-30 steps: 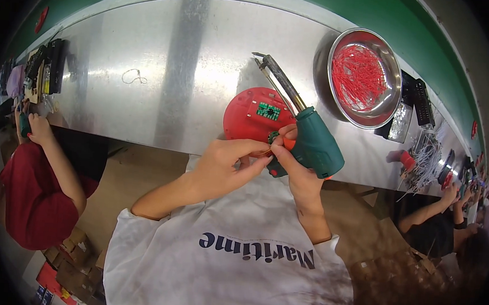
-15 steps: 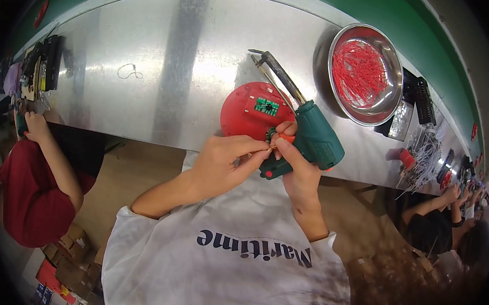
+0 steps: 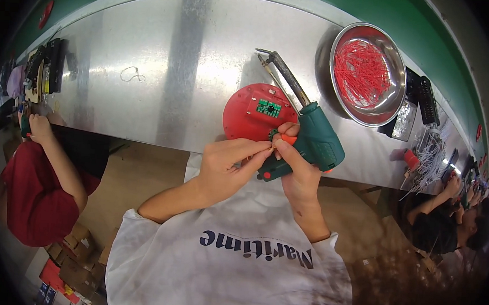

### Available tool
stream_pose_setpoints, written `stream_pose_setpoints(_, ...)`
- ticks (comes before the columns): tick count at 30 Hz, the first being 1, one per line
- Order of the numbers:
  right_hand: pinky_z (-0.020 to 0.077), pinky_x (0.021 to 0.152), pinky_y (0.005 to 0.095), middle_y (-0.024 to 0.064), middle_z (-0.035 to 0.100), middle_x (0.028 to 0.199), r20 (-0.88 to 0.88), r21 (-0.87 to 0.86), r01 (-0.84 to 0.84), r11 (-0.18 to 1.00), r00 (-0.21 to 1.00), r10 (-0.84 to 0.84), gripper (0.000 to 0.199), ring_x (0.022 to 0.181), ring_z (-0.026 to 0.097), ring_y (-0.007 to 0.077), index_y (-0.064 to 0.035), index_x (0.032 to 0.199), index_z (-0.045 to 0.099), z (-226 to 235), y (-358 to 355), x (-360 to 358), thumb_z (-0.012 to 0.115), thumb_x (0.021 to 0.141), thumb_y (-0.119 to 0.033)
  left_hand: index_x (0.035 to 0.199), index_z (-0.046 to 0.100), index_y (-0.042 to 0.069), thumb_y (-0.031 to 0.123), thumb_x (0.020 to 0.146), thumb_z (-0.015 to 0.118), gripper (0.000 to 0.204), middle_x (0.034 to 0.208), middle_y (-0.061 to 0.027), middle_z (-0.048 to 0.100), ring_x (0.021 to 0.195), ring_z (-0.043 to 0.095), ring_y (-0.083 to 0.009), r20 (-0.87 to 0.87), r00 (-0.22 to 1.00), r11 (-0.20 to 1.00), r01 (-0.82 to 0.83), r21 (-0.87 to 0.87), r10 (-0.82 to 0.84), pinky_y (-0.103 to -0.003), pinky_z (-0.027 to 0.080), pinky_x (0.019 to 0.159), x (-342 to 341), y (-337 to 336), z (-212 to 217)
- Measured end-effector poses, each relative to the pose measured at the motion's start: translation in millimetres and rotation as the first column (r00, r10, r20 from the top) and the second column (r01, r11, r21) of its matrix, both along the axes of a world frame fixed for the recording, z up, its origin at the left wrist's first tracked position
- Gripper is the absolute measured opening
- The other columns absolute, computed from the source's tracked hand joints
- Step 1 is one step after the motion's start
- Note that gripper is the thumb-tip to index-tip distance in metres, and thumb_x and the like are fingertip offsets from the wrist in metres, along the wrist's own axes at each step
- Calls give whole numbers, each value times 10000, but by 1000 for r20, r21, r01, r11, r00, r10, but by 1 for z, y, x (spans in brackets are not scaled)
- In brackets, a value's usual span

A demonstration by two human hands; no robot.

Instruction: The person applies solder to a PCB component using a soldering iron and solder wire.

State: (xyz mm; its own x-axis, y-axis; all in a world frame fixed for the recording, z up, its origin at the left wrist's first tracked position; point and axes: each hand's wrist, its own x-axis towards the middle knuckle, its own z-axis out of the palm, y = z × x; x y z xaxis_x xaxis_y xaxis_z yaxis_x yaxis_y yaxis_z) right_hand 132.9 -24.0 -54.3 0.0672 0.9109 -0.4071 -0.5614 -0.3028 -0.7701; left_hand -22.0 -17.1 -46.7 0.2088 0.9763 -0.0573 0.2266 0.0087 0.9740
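Observation:
My right hand is closed about the grip of a green soldering gun, by its orange trigger. The gun's long dark tip points up and away to the left, over a round red plate. A small green circuit board sits on that plate. My left hand is closed, its thumb and forefinger pinched against my right thumb tip. What they pinch is thin and too small to name. A small round green part shows just behind my fingertips, partly hidden by them.
On the metal table, a steel bowl full of red wires stands at the right. A thin wire loop lies left of centre. White wires lie at the far right. Co-workers sit on both sides, one in a red shirt.
The whole view has shifted slightly to the right. My hands stay pinched together at nearly the same spot, with the soldering gun still in my right hand.

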Motion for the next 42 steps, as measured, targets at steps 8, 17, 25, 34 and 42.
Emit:
stream_pose_setpoints(8,491,707,281,130,592,1091,13,-12,9,1000,1000,-9,173,837,623,173,3,1057,578,3,-10,28,622,890,-11,913,752,41,-9,763,744,158,1136,-102,670,935,606,-220,-213,969,981,-90,173,127,-305,500,757,-6,16,-10)
stream_pose_setpoints(17,490,668,276,113,639,898,503,-28,-255,967,832,234,180,752,616,171,27,942,653,15,-40,82,710,774,-7,794,713,27,18,753,737,48,1281,-109,605,1078,530,-228,-133,977,977,-145,156,167,-334,439,916,3,32,-21)
stream_pose_setpoints(25,476,650,306,117,634,810,594,-60,-246,967,770,233,200,692,605,225,30,884,658,6,-50,86,714,693,9,776,700,28,20,753,732,41,1272,-82,598,1088,523,-215,-170,972,983,-145,115,163,-333,433,943,6,34,-17)
stream_pose_setpoints(34,452,615,306,106,610,770,606,-93,-244,965,755,249,182,653,574,214,30,859,648,6,-47,86,704,686,18,764,691,27,22,742,727,43,1246,-61,600,1061,514,-204,-180,971,985,-142,96,157,-328,429,940,6,36,-15)
stream_pose_setpoints(42,421,565,328,119,578,716,716,15,-310,951,667,206,189,592,527,256,24,818,628,12,-38,84,718,651,25,762,689,26,24,739,723,42,1233,-47,602,1040,508,-196,-193,969,987,-141,79,154,-321,437,917,7,37,-14)
